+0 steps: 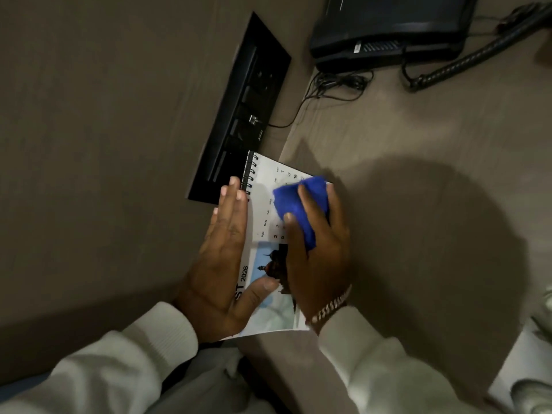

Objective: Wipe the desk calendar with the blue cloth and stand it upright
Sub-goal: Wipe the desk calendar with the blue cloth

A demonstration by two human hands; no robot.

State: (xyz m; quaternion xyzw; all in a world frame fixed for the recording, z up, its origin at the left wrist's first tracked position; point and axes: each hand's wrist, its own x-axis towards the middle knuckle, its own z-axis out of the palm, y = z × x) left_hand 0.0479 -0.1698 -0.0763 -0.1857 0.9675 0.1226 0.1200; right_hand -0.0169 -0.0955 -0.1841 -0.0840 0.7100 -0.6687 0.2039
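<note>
The desk calendar [263,204] lies flat on the brown desk, its black spiral binding along the left side and a 2026 page with a skyline picture facing up. My left hand [222,264] rests flat on the calendar's left edge, fingers straight and together, thumb on the page. My right hand [318,249] presses the bunched blue cloth [298,204] onto the date grid in the calendar's upper right part. The hand and cloth hide much of the page.
A black recessed socket panel [242,115] is set into the desk just beyond the calendar. A black desk phone [388,28] with a coiled cord [466,58] and thin cables [334,85] sits at the back right. White objects [537,339] lie at the right edge.
</note>
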